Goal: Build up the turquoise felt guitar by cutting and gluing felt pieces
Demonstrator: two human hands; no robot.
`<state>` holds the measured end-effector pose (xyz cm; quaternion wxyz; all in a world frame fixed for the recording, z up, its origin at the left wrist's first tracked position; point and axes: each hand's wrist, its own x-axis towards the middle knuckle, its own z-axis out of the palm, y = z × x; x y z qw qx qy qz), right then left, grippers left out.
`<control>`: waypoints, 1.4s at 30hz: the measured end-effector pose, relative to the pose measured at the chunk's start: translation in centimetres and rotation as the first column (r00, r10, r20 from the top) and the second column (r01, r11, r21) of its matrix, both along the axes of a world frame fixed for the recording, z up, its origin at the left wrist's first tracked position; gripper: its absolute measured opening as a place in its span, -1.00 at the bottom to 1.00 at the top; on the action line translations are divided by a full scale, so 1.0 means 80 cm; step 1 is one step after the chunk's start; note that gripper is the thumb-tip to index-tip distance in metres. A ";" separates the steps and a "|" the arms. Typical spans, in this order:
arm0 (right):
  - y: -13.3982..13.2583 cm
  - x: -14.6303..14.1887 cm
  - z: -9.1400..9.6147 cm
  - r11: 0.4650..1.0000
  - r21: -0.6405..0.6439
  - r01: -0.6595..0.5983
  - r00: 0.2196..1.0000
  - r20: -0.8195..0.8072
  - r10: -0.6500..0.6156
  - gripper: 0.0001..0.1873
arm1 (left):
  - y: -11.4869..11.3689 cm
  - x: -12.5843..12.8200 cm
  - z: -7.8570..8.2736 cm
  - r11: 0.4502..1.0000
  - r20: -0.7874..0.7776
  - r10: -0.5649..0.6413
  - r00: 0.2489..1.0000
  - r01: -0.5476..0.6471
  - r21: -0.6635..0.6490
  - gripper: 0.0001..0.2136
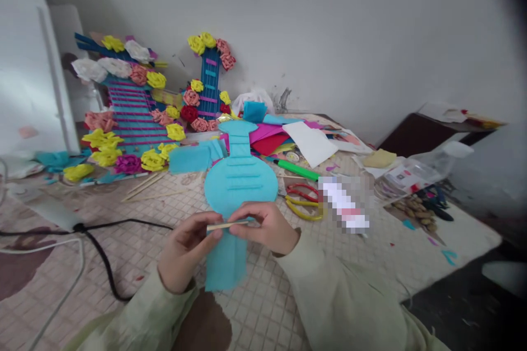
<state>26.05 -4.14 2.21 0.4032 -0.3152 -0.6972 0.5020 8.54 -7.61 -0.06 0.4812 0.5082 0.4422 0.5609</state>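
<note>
A turquoise felt cut-out point(241, 178), round-bellied with a long neck like a vase or guitar, lies flat on the patterned mat in front of me. Its lower strip hangs toward me between my wrists. Both hands pinch a thin wooden stick point(228, 225) held level over the felt. My left hand point(185, 252) grips the stick's left end between thumb and fingers. My right hand point(267, 227) holds the right end, fingers curled on the stick and the felt edge.
Two blue woven stands with paper flowers point(132, 115) point(208, 88) lean on the wall behind. Felt scraps point(272, 134), a green marker point(298, 170), red and yellow scissors point(302, 200) and a plastic box point(411, 173) lie right. A black cable point(102, 258) crosses the left.
</note>
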 end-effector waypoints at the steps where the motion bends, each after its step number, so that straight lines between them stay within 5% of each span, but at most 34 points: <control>1: -0.002 0.000 0.001 1.000 0.010 0.000 1.000 -0.008 0.000 -0.85 | -0.002 0.000 0.001 1.000 -0.003 -0.013 1.000 0.013 0.002 -0.86; 7: -0.011 0.000 0.007 0.999 0.051 -0.013 0.999 -0.039 0.015 -0.89 | -0.009 -0.001 0.008 0.997 -0.044 -0.038 0.998 0.041 0.067 -0.90; 18: -0.018 -0.002 0.007 0.997 0.077 -0.012 0.995 -0.101 0.019 -0.84 | -0.021 -0.002 -0.003 0.993 -0.089 0.114 0.990 -0.115 -0.014 -0.83; 36: -0.021 -0.005 0.003 0.991 0.124 0.054 0.983 -0.180 -0.031 -0.87 | -0.022 0.001 0.008 0.995 -0.050 0.068 0.996 -0.064 0.072 -0.90; 42: -0.020 -0.004 0.002 0.993 0.110 0.031 0.989 -0.148 -0.014 -0.88 | -0.022 0.002 0.011 0.988 -0.121 0.136 0.983 -0.126 0.091 -0.93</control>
